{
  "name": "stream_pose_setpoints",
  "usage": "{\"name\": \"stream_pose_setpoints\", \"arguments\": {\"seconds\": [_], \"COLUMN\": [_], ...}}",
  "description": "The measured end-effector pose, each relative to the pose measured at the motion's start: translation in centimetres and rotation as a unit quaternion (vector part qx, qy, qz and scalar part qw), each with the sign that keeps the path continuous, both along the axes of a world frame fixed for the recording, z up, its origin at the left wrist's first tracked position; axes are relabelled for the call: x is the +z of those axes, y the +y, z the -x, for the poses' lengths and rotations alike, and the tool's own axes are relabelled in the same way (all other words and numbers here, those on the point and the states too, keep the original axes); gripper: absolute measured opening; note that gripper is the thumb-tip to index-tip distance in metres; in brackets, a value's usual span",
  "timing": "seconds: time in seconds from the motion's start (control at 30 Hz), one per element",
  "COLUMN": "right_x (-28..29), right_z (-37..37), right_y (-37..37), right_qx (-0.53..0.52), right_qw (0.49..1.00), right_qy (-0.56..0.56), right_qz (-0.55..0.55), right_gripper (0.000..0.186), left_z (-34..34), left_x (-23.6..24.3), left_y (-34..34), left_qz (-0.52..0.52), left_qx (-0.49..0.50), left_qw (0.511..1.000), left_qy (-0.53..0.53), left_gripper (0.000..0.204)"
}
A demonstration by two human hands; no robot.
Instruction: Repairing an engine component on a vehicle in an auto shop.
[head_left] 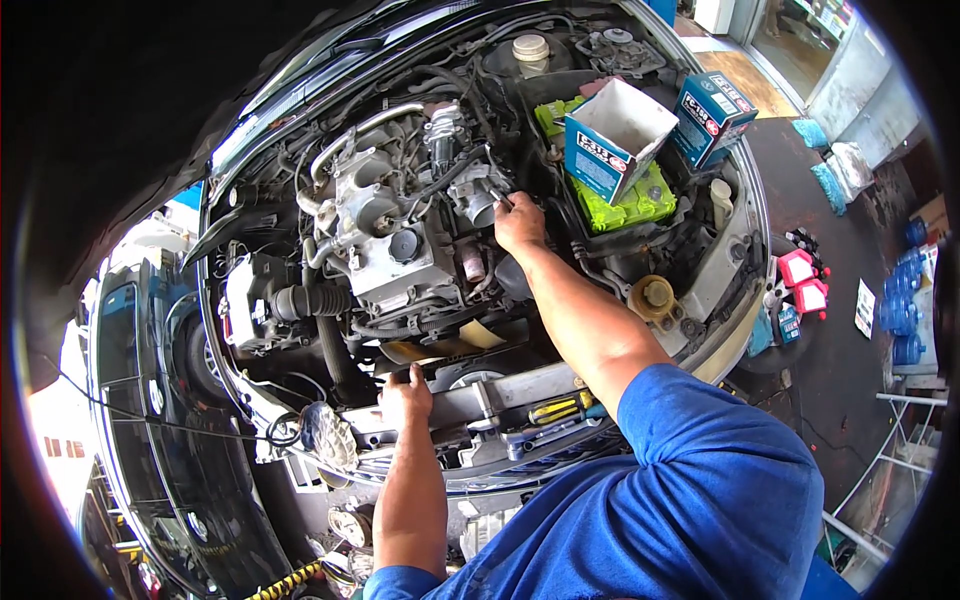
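1. The left hand [405, 400] was by the silver front crossbar [535, 388], fingers partly curled; whether they held anything could not be told.
2. A yellow-handled tool [553, 410] lay just beside that crossbar.
3. The engine [400, 268] sat behind it.
4. The right hand [520, 224] reached the engine's right side, fingers bent by a metal housing [480, 210]; their grip was unclear.
5. Beyond, an open box [597, 162] rested on a green-topped battery [628, 212].

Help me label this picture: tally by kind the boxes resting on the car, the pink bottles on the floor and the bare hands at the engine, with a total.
Boxes: 2
Pink bottles: 2
Bare hands, left hand and right hand: 2
Total: 6
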State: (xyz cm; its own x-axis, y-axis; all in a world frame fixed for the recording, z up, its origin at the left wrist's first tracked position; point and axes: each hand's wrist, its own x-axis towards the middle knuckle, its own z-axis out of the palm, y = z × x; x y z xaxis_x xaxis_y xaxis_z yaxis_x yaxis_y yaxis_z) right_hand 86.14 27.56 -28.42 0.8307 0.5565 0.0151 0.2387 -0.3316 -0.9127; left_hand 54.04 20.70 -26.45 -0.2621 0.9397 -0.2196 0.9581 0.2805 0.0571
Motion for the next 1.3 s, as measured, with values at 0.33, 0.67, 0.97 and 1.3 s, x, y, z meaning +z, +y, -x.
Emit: {"name": "stream_pose_setpoints", "arguments": {"seconds": [0.33,0.67,0.97,1.3], "right_x": [-2.6,-2.3,-6.8,0.3], "right_z": [0.8,0.3,0.3,1.6], "right_y": [2.2,2.2,4.4,2.1], "right_qx": [-0.094,-0.040,-0.222,-0.079], "right_qw": [0.993,0.996,0.935,0.994], "right_qy": [-0.075,0.080,-0.260,0.069], "right_qz": [0.012,-0.028,-0.094,0.016], "right_gripper": [0.029,0.047,0.052,0.049], "left_z": [-0.3,-0.9,-1.4,-0.6], "left_x": [-0.2,2.3,2.2,2.1], "left_y": [-0.3,-0.6,-0.2,-0.4], "left_qz": [-0.007,0.023,0.048,0.042], "left_qx": [0.010,-0.015,-0.014,0.007], "left_qw": [1.000,1.000,0.999,0.999], "left_qy": [0.006,0.007,0.000,-0.016], "left_gripper": [0.050,0.058,0.061,0.058]}}
